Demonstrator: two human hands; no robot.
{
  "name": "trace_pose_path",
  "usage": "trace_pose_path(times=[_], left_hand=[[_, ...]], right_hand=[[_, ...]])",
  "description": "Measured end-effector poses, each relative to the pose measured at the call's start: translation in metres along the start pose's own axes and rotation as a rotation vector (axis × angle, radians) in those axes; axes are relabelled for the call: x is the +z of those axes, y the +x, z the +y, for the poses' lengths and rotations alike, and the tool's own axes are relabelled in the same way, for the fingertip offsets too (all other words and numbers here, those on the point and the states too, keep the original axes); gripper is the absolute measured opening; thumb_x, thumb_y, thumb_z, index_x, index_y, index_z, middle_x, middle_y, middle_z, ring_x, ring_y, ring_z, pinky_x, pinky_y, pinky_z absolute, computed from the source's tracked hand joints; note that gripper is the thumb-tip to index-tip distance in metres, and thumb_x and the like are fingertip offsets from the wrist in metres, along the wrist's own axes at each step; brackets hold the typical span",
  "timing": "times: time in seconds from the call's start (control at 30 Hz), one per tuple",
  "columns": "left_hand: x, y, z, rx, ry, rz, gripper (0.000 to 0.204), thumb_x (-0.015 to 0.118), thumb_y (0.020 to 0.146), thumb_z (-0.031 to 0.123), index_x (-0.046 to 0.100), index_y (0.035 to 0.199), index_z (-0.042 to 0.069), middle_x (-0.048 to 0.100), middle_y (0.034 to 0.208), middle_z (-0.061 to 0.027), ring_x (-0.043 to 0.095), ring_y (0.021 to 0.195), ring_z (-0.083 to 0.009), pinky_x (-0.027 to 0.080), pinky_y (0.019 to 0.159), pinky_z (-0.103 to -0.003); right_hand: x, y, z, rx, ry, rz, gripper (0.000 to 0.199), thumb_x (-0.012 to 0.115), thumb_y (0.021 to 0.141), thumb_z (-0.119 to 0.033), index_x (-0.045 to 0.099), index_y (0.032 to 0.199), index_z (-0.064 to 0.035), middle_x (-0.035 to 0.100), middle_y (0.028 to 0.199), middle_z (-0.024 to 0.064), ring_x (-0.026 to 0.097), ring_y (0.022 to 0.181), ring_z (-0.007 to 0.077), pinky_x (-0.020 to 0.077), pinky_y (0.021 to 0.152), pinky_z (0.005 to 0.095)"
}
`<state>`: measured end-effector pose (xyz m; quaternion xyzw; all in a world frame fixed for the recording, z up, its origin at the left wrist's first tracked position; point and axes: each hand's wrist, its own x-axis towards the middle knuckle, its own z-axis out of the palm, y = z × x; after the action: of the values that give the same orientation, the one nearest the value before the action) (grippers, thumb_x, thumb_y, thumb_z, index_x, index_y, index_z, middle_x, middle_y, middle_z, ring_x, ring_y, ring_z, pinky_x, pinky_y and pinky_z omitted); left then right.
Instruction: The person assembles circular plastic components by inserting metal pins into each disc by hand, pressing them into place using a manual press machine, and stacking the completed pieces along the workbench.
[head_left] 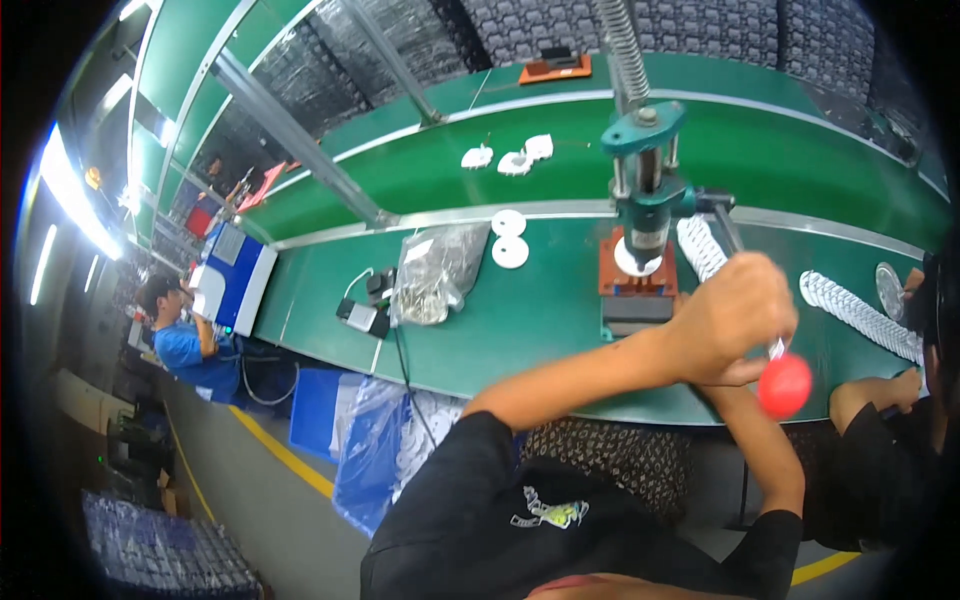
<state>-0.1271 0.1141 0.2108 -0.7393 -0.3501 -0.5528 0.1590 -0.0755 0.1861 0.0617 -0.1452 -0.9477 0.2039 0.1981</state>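
My left hand (738, 315) reaches across to the right, its fingers wrapped round the metal lever of a green hand press (648, 200). A red ball knob (784, 386) at the lever's end shows below the fist. Under the press ram, a white round disc (638, 256) lies on a reddish-brown fixture (612, 272). My right hand (682, 301) is mostly hidden behind my left hand and wrist. Only a bit of it shows beside the fixture, and its fingers cannot be made out. A row of overlapping white discs (702, 248) lies just right of the press.
Two white discs (510, 252), a clear bag of parts (440, 275) and a small black-and-grey device (362, 316) lie left on the green bench. Another disc row (860, 305) is near a person's hand (905, 388) at right. A blue bin (318, 410) stands below.
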Motion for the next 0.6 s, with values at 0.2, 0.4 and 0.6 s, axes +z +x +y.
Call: trace_pose_path(times=[0.2,0.4,0.6], left_hand=[[-0.066,0.01,0.037,-0.346,-0.452,0.266,0.023,0.053,0.087,0.009,0.053,0.108,-0.003,0.058,0.11,-0.0207,0.061,0.097,-0.0299,0.049,0.089,-0.041],[-0.083,-0.077,0.034,-0.529,0.309,0.21,0.011,0.055,0.088,0.007,0.056,0.096,0.0,0.061,0.095,-0.0168,0.061,0.087,-0.0282,0.049,0.082,-0.038],[-0.049,-0.109,-0.014,-0.736,0.686,-0.146,0.043,0.068,0.081,0.009,0.055,0.122,0.002,0.047,0.13,-0.0208,0.041,0.127,-0.0405,0.035,0.103,-0.049]], right_hand=[[-0.005,0.006,-0.003,0.014,0.009,0.019,0.107,0.075,0.059,-0.067,0.042,0.133,0.0025,0.062,0.106,0.0194,0.065,0.093,0.0342,0.053,0.07,0.043],[-0.004,0.002,0.002,0.047,0.021,0.068,0.097,0.076,0.057,-0.069,0.052,0.119,0.0021,0.062,0.103,0.0188,0.064,0.088,0.0353,0.0509,0.07,0.0454],[-0.011,0.001,0.011,0.026,-0.012,-0.01,0.115,0.07,0.058,-0.074,0.043,0.129,0.0118,0.062,0.093,0.0206,0.065,0.078,0.0335,0.0535,0.064,0.0413]])
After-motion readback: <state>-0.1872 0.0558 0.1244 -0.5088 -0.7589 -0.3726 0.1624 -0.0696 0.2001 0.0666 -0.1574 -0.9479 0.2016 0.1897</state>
